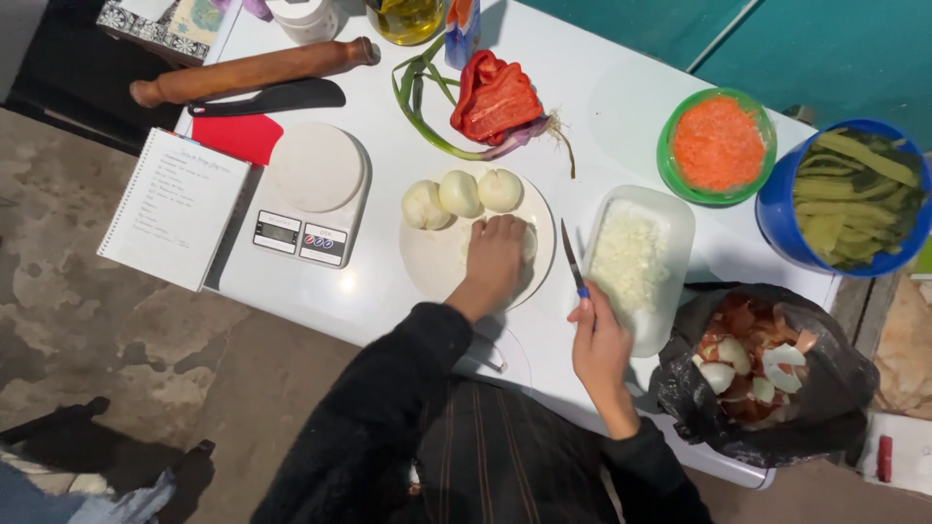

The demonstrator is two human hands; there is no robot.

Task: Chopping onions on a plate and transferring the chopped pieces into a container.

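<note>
Seen from above, a person in dark sleeves works at a white table (388, 291). The left hand (493, 257) lies palm down on a round white plate (427, 257), fingers curled over a peeled onion piece (528, 243) that is mostly hidden beneath them, pressing it to the plate. The right hand (597, 340) sits at about four o'clock from the plate, closed around the blue handle of a small knife (571, 260); its dark blade points toward twelve o'clock and stands just off the plate's right rim, beside the onion piece but apart from it.

Three more peeled onions (461, 196) line the plate's far edge at about eleven o'clock from the left hand. At three o'clock from the knife sits a clear tub of chopped onion (636, 257). A black bag of peelings (767, 374) lies at four o'clock. A kitchen scale (311, 194) stands at nine o'clock from the plate, with a spiral notebook (175, 209) beyond it. At twelve o'clock lie a red pepper (495, 97) and a green onion (417, 107). A green bowl of grated carrot (718, 146) and a blue bowl of green strips (854, 199) sit toward two o'clock
</note>
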